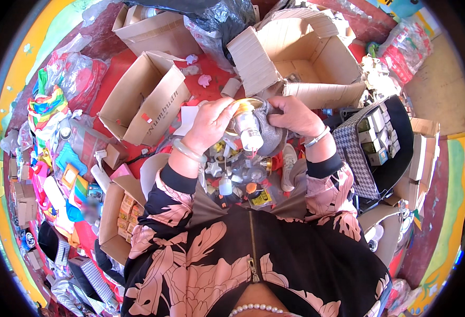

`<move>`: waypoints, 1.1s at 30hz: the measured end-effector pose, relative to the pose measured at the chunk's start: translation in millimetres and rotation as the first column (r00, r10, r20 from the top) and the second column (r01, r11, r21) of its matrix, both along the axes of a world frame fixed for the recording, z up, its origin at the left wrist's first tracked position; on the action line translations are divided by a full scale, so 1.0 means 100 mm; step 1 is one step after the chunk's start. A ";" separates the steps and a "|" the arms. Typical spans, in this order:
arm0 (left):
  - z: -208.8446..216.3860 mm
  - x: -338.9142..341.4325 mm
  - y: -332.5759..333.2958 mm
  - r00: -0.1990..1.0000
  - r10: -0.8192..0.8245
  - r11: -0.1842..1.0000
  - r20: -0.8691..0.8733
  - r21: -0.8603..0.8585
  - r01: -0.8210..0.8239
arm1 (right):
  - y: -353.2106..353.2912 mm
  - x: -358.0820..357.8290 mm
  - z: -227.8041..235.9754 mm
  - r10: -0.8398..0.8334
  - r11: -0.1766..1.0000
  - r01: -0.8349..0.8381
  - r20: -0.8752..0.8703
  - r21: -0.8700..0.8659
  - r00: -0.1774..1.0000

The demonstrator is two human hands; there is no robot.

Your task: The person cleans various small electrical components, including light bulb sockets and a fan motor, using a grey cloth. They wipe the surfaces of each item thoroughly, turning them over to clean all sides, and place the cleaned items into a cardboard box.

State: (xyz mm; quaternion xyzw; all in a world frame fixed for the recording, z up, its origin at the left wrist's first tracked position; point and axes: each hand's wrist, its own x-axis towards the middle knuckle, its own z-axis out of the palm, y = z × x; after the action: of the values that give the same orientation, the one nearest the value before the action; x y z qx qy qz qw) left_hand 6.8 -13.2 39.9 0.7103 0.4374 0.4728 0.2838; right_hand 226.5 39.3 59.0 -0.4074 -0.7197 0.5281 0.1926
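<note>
Above the clutter between my knees I hold a silver-and-white cylinder with a gold rim, perhaps a lamp part. My left hand is closed on its gold rim, thumb and fingers pinched together. A grey cloth wraps round the cylinder's right side, and my right hand grips this cloth with bent fingers. Below, a pile of small parts includes a white star-shaped piece, a small white bottle-shaped piece and an orange-topped piece. A yellow label lies beside them.
Open cardboard boxes stand ahead: a narrow one and a wide one. A houndstooth bin at right holds small boxes. Another carton at left holds small orange boxes. Colourful cloths and plastic bags heap at far left.
</note>
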 end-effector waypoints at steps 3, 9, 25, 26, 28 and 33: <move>-0.08 -0.03 0.02 0.991 -0.104 0.992 -0.086 -0.077 0.098 | -0.03 -0.05 -0.07 -0.029 0.993 0.019 0.086 0.113 0.996; -0.24 0.03 0.05 0.955 -0.216 0.965 -0.204 -0.191 0.177 | -0.12 -0.19 0.01 -0.048 0.986 0.056 -0.056 0.156 0.997; -0.07 -0.14 0.13 0.417 0.150 0.868 0.896 -0.321 0.378 | 0.07 0.36 0.19 -0.372 0.926 0.204 -0.854 -0.316 0.364; -0.07 -0.12 0.13 0.449 0.152 0.860 0.881 -0.341 0.378 | 0.04 0.28 0.23 -0.370 0.923 0.258 -0.844 -0.286 0.388; -0.07 -0.09 0.13 0.499 0.158 0.847 0.852 -0.376 0.374 | 0.07 0.20 0.20 -0.310 0.951 0.171 -0.824 -0.259 0.475; -0.10 0.03 0.14 0.463 0.217 0.857 0.860 -0.394 0.331 | -0.14 -0.32 0.18 0.053 0.771 -0.017 -0.038 0.637 0.998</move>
State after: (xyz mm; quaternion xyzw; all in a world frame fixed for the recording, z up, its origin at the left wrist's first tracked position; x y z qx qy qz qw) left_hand 10.2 1.1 30.0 0.2732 0.3092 0.6261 0.6617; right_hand 194.9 25.1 77.4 -0.2906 -0.8579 0.2679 0.3284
